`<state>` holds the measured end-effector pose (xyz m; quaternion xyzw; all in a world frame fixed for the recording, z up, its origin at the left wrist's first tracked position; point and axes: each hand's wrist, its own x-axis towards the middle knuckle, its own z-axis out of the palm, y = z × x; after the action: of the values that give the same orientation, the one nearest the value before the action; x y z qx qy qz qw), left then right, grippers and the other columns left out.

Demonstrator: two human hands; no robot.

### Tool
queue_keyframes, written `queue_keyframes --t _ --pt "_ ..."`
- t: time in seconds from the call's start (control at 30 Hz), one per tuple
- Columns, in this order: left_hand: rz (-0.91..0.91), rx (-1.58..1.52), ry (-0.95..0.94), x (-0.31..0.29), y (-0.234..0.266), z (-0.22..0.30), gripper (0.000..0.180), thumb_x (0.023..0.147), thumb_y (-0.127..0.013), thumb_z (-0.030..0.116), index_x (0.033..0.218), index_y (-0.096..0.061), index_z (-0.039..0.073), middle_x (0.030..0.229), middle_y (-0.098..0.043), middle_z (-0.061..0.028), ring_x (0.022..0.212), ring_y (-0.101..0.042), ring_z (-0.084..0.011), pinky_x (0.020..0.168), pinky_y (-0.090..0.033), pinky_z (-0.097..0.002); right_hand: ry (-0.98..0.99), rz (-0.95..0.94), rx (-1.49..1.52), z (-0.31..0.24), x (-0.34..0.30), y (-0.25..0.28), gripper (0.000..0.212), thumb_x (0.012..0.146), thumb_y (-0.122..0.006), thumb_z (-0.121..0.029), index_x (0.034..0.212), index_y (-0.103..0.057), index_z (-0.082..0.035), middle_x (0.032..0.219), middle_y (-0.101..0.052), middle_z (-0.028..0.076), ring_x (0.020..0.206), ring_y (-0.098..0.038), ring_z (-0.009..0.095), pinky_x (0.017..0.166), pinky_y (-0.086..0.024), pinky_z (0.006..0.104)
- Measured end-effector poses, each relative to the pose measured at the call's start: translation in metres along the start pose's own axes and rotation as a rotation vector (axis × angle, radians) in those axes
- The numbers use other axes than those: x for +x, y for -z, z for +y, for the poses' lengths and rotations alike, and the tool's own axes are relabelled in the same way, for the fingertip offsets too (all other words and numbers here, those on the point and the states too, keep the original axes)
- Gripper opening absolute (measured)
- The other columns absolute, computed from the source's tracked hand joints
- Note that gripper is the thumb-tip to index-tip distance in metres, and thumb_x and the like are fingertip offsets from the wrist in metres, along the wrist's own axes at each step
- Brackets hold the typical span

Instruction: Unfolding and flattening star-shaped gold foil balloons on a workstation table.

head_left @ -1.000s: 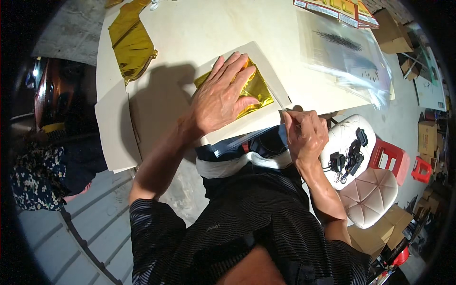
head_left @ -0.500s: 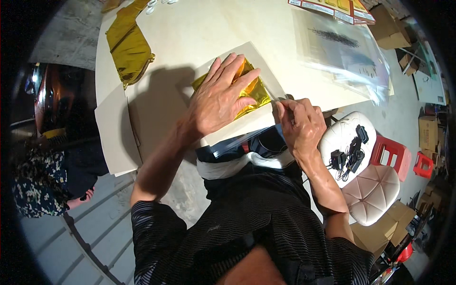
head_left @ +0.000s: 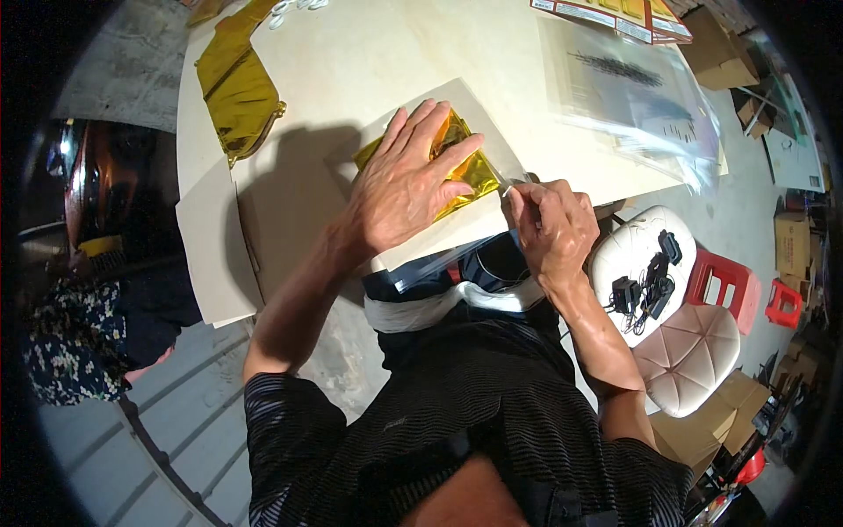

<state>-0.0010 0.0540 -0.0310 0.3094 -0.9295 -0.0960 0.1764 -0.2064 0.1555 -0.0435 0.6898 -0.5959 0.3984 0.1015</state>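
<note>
My left hand (head_left: pixel 406 180) lies flat with fingers spread on a shiny gold foil piece (head_left: pixel 479 174), pressing it down near the table's front edge. A pale rectangular card (head_left: pixel 458 95) sits beneath the foil. Clear plastic film (head_left: pixel 430 270) hangs over the table edge in front of my body. At the foil's right corner, my right hand (head_left: pixel 555 224) is closed in a pinch on what looks like the edge of this clear film. My left palm hides much of the foil.
A long folded gold foil piece (head_left: pixel 241 97) lies at the table's left. Clear plastic bags (head_left: pixel 632 114) are stacked at the right, below printed cards (head_left: pixel 615 19). A padded stool (head_left: pixel 619 255) holds black adapters (head_left: pixel 645 294). Another person's patterned clothing (head_left: pixel 75 342) shows at left.
Both my hands stay almost in place, the right fingers shifting slightly at the film's edge. The person at left has moved a little, and their hand no longer shows.
</note>
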Motion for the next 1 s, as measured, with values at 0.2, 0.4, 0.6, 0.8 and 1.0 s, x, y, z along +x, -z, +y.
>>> queue_keyframes --t 0.2,0.4,0.6,0.8,1.0 --pt "-0.015 0.006 -0.004 0.001 0.000 0.001 0.058 0.094 -0.067 0.039 0.146 -0.053 0.016 0.158 -0.036 -0.0207 0.149 -0.030 -0.0398 0.124 -0.021 -0.0534 -0.039 -0.061 0.009 -0.003 0.001 0.006 0.015 0.078 -0.083 -0.006 0.089 -0.072 -0.008 0.073 -0.064 0.002 0.061 -0.055 0.017 0.062 -0.040 0.0309" --pt "-0.035 0.067 -0.022 -0.001 -0.004 0.001 0.060 0.095 -0.066 0.039 0.147 -0.051 0.015 0.160 -0.039 -0.0125 0.149 -0.029 -0.0395 0.123 -0.020 -0.0551 -0.042 -0.193 0.027 0.001 0.004 0.021 0.019 0.076 -0.083 -0.005 0.093 -0.075 -0.008 0.074 -0.063 0.002 0.064 -0.056 0.018 0.064 -0.041 0.0310" --pt "-0.015 0.071 -0.040 -0.001 -0.006 0.002 0.061 0.093 -0.070 0.037 0.147 -0.052 0.016 0.158 -0.043 -0.0116 0.147 -0.032 -0.0405 0.122 -0.023 -0.0567 -0.070 -0.199 0.051 0.004 0.006 0.018 0.018 0.076 -0.084 -0.007 0.092 -0.076 -0.008 0.074 -0.063 0.002 0.065 -0.058 0.018 0.066 -0.043 0.0307" --pt "0.014 0.058 -0.063 -0.002 -0.005 0.001 0.059 0.090 -0.073 0.033 0.145 -0.055 0.019 0.158 -0.043 -0.0112 0.147 -0.033 -0.0402 0.121 -0.025 -0.0567 -0.133 -0.175 0.022 0.000 0.010 0.017 0.018 0.075 -0.086 -0.011 0.088 -0.074 -0.008 0.077 -0.065 0.004 0.068 -0.061 0.020 0.064 -0.045 0.0324" --pt "0.026 0.045 -0.061 -0.001 -0.005 0.002 0.058 0.090 -0.073 0.034 0.144 -0.057 0.019 0.157 -0.044 -0.0097 0.146 -0.034 -0.0403 0.121 -0.025 -0.0575 -0.103 -0.102 0.030 0.001 0.018 0.015 0.021 0.075 -0.086 -0.011 0.092 -0.075 -0.008 0.091 -0.068 0.008 0.080 -0.063 0.024 0.069 -0.048 0.0348"
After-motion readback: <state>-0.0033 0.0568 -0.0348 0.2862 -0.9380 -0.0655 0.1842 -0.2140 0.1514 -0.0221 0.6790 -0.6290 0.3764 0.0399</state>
